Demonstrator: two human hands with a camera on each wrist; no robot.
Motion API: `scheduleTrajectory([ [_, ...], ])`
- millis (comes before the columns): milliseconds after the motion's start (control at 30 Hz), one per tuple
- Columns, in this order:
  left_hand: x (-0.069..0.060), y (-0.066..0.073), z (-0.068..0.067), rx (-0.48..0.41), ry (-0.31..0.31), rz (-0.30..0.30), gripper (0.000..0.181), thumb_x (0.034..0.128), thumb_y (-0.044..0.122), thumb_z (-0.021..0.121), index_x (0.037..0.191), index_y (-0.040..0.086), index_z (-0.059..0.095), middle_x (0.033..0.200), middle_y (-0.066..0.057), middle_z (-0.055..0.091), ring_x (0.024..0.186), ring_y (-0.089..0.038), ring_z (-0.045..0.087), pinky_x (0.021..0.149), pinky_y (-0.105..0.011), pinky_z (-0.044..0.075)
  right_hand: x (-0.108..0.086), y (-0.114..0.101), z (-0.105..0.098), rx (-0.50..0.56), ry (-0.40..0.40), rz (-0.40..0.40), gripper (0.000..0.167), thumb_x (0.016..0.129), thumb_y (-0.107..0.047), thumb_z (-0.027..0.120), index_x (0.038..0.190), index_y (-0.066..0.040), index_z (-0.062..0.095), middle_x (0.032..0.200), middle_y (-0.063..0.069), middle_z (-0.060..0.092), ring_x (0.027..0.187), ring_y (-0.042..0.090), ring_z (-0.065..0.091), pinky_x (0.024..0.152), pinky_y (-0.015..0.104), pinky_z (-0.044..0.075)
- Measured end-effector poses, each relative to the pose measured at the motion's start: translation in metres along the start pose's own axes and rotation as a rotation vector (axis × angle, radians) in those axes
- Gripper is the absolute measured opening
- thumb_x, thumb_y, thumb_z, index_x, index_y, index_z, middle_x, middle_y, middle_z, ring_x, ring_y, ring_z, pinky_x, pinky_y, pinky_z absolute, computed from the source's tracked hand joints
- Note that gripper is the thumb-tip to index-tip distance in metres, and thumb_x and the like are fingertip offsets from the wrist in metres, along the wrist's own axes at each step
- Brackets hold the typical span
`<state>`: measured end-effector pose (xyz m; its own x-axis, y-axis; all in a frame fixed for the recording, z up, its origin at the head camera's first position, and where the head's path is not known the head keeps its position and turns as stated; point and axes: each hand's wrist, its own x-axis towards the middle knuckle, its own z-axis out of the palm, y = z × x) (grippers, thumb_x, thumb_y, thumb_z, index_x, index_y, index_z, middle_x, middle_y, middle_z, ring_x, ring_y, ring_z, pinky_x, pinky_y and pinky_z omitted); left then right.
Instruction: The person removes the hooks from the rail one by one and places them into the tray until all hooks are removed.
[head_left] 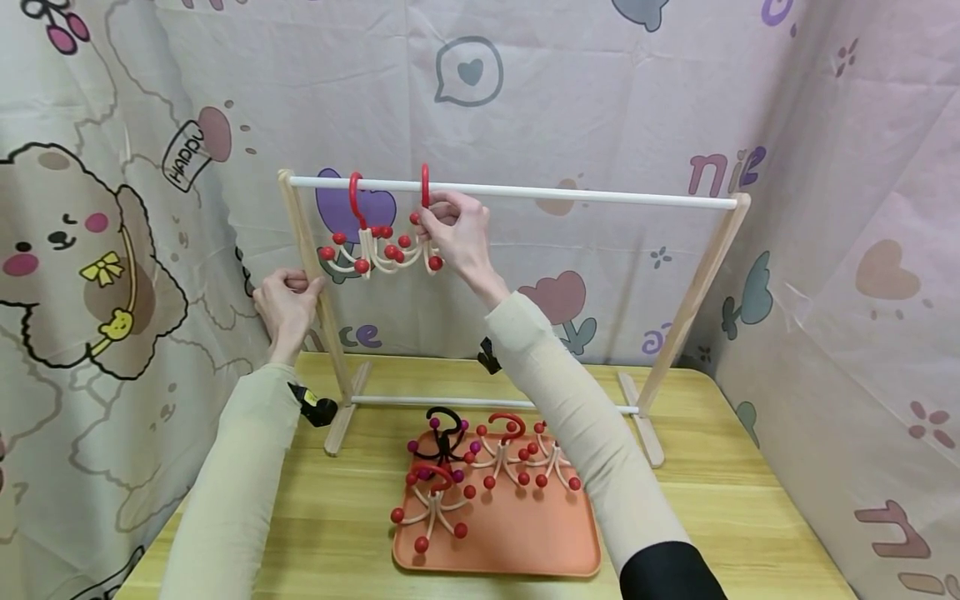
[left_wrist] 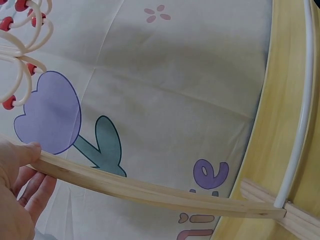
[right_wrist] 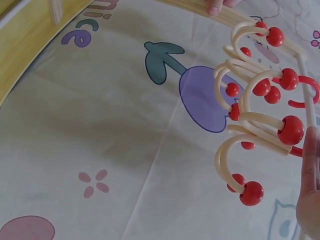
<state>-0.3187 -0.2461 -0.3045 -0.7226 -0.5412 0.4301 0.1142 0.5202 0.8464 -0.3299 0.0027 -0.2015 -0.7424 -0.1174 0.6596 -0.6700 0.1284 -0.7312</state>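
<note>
A small rack has a white top rod (head_left: 585, 196) between two wooden posts. My left hand (head_left: 288, 304) grips the left post (head_left: 330, 342), with thumb and fingers on either side of it in the left wrist view. One cream claw hanger (head_left: 365, 243) with a red hook and red bead tips hangs near the rod's left end. To its right, my right hand (head_left: 459, 235) pinches a second such hanger (head_left: 425, 187) just below its red hook, which is over the rod. My fingers partly hide this hanger in the head view; the right wrist view shows its beaded arms (right_wrist: 251, 193).
On the wooden table (head_left: 262, 517), an orange tray (head_left: 525, 542) holds a black claw hanger (head_left: 444, 446) with purple beads and several cream-and-red ones (head_left: 433, 504). A lower white rod (head_left: 435, 402) joins the rack's feet. Printed curtains (head_left: 480, 133) surround the table.
</note>
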Motion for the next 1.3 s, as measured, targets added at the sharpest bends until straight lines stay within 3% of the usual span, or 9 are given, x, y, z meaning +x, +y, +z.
scheduleTrajectory([
  [333,0.0,-0.002,0.0,-0.005,-0.002,-0.006,0.03,0.0889,0.022,0.075,0.107,-0.002,0.07,0.08,0.008,0.058,0.118,-0.033,0.049,0.108,-0.043,0.032,-0.003,0.001,-0.01,0.085,0.048,-0.033,0.015,0.093,0.002,0.064,0.104,0.011,0.067,0.092,0.031,0.073,0.072,0.031,0.074,0.069,0.031,0.062],
  [500,0.001,-0.004,0.001,0.022,0.034,0.027,0.03,0.0888,0.021,0.076,0.106,-0.003,0.072,0.095,-0.018,0.072,0.111,-0.036,0.058,0.105,-0.044,0.038,-0.006,0.002,-0.018,0.092,0.071,-0.053,0.016,0.092,0.0,0.067,0.105,0.01,0.068,0.09,0.03,0.073,0.067,0.024,0.073,0.069,0.03,0.062],
  [600,0.001,-0.005,0.002,0.042,0.054,0.047,0.03,0.0888,0.021,0.076,0.106,-0.003,0.072,0.103,-0.025,0.073,0.105,-0.037,0.063,0.102,-0.044,0.041,-0.008,0.004,-0.023,0.103,0.088,-0.061,0.016,0.092,0.001,0.068,0.105,0.009,0.068,0.09,0.03,0.073,0.067,0.023,0.073,0.069,0.031,0.062],
  [1067,0.002,-0.004,0.001,0.04,0.04,0.035,0.031,0.0891,0.023,0.076,0.106,-0.003,0.072,0.1,-0.021,0.071,0.109,-0.036,0.06,0.104,-0.044,0.04,-0.031,0.008,-0.052,0.195,0.128,-0.125,0.018,0.092,0.004,0.066,0.106,0.015,0.063,0.091,0.037,0.07,0.065,0.011,0.071,0.069,0.035,0.062],
  [1300,0.001,-0.003,0.003,0.034,0.052,0.041,0.029,0.0883,0.02,0.076,0.104,-0.003,0.071,0.095,-0.018,0.071,0.105,-0.034,0.061,0.1,-0.044,0.041,-0.059,0.018,-0.067,0.145,0.112,-0.057,0.016,0.092,0.0,0.067,0.105,0.01,0.065,0.092,0.032,0.072,0.067,0.01,0.072,0.069,0.035,0.062],
])
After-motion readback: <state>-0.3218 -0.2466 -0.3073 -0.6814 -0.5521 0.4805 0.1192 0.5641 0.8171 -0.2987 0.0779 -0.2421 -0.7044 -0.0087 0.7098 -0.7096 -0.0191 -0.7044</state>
